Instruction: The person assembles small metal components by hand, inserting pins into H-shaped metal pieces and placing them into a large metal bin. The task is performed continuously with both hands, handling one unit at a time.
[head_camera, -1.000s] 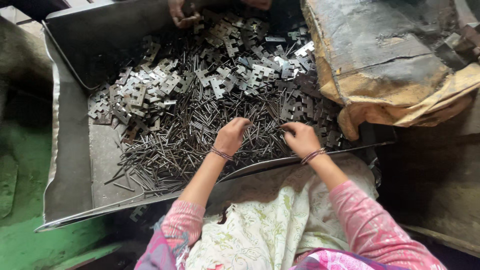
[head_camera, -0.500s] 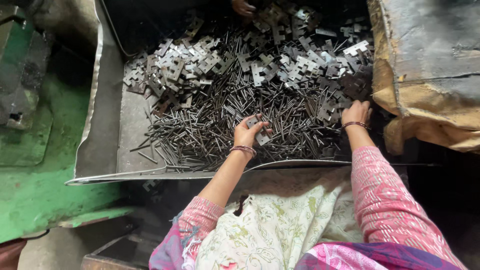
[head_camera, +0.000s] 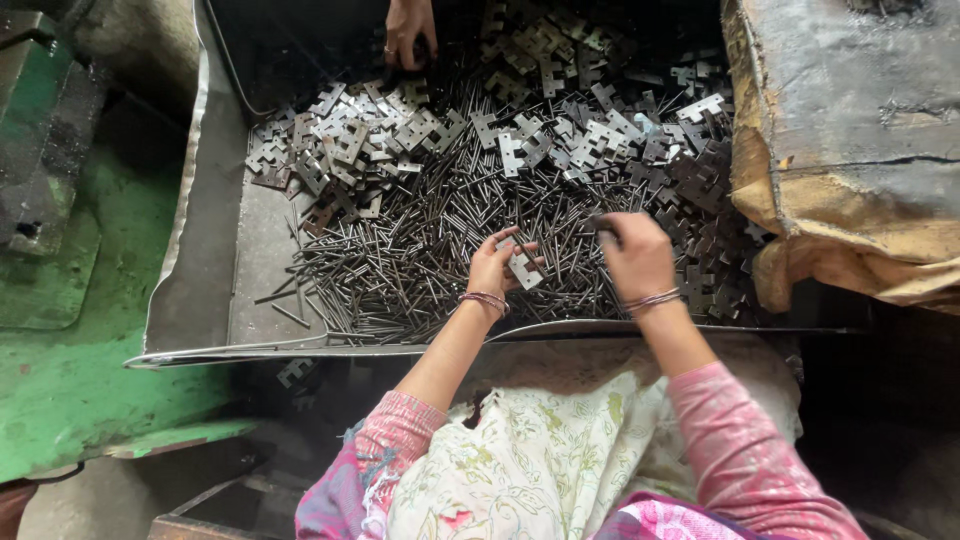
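Note:
My left hand (head_camera: 497, 262) holds a small notched metal hinge plate (head_camera: 522, 268) over a heap of thin metal pins (head_camera: 420, 255) in a large sheet-metal tray (head_camera: 205, 250). My right hand (head_camera: 636, 255) rests on the pins just to the right, fingers curled around a dark pin; bangles circle both wrists. Behind the pins lies a pile of hinge plates (head_camera: 380, 125).
Another person's hand (head_camera: 408, 30) reaches into the tray at the far edge. A worn brown sack (head_camera: 850, 140) leans at the right. A green machine base (head_camera: 60, 300) lies left. One hinge plate (head_camera: 293, 372) sits below the tray's front lip.
The view has shifted so the tray sits more central. My left hand has picked up a hinge plate, and my right hand moved left from the tray's right side toward it.

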